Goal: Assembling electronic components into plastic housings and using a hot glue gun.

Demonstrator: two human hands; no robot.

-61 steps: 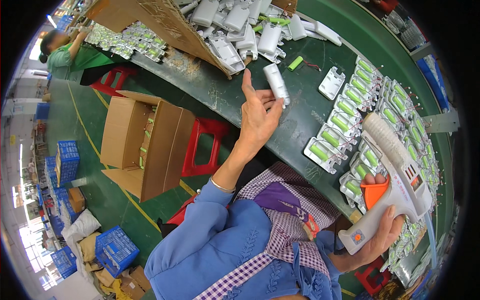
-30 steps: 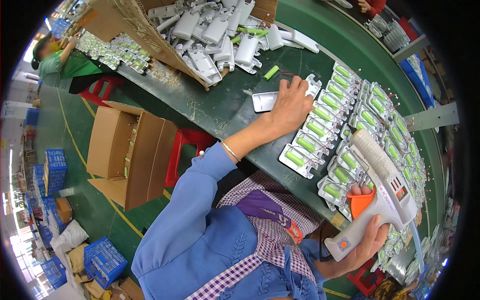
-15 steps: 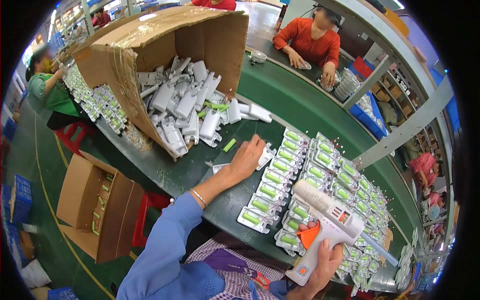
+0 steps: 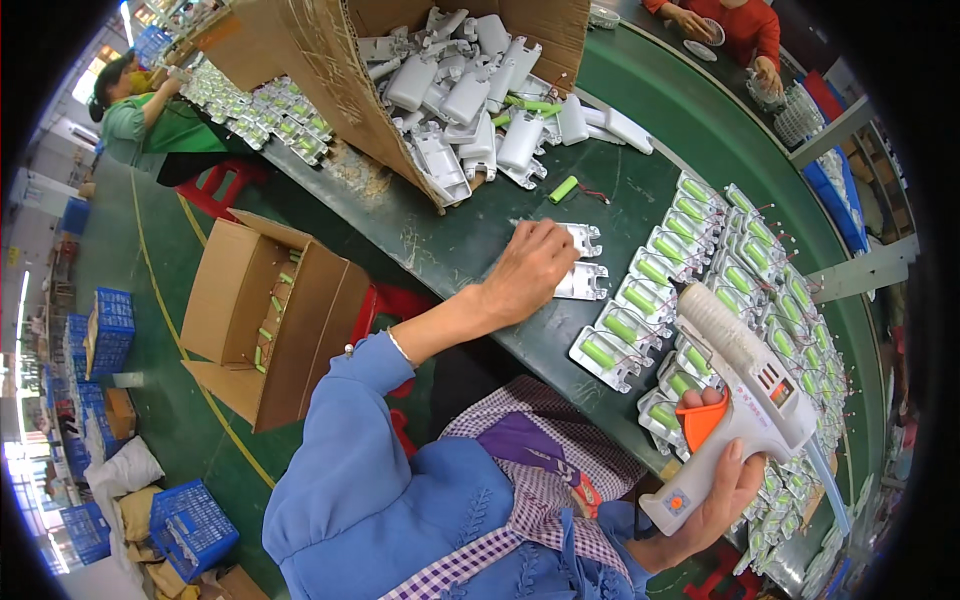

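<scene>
My left hand (image 4: 533, 265) is over the dark green bench with its fingers bent and closed on the left end of a white plastic housing (image 4: 581, 238). The fingertips are partly hidden. A second white housing (image 4: 583, 281) lies just nearer, beside the same hand. Beyond the fingers is a loose green battery cell (image 4: 564, 190) with thin red wires. My right hand (image 4: 728, 490) grips a white hot glue gun (image 4: 752, 405) by its handle, fingers at the orange trigger (image 4: 704, 420). Its nozzle points up and left over rows of housings with green cells (image 4: 652, 270).
A large cardboard box (image 4: 345, 90) lies on its side, spilling white housings (image 4: 465, 100). A lower carton (image 4: 225, 290) holds several green cells, near a red stool (image 4: 385, 305). A co-worker in red (image 4: 745, 30) sits across the green conveyor (image 4: 660, 85); another in green (image 4: 140, 125) works at far left.
The view has shifted, so the bench appears further up and right. Two housings now lie side by side at my left hand; before, one showed on each side of it. My right hand keeps the glue gun.
</scene>
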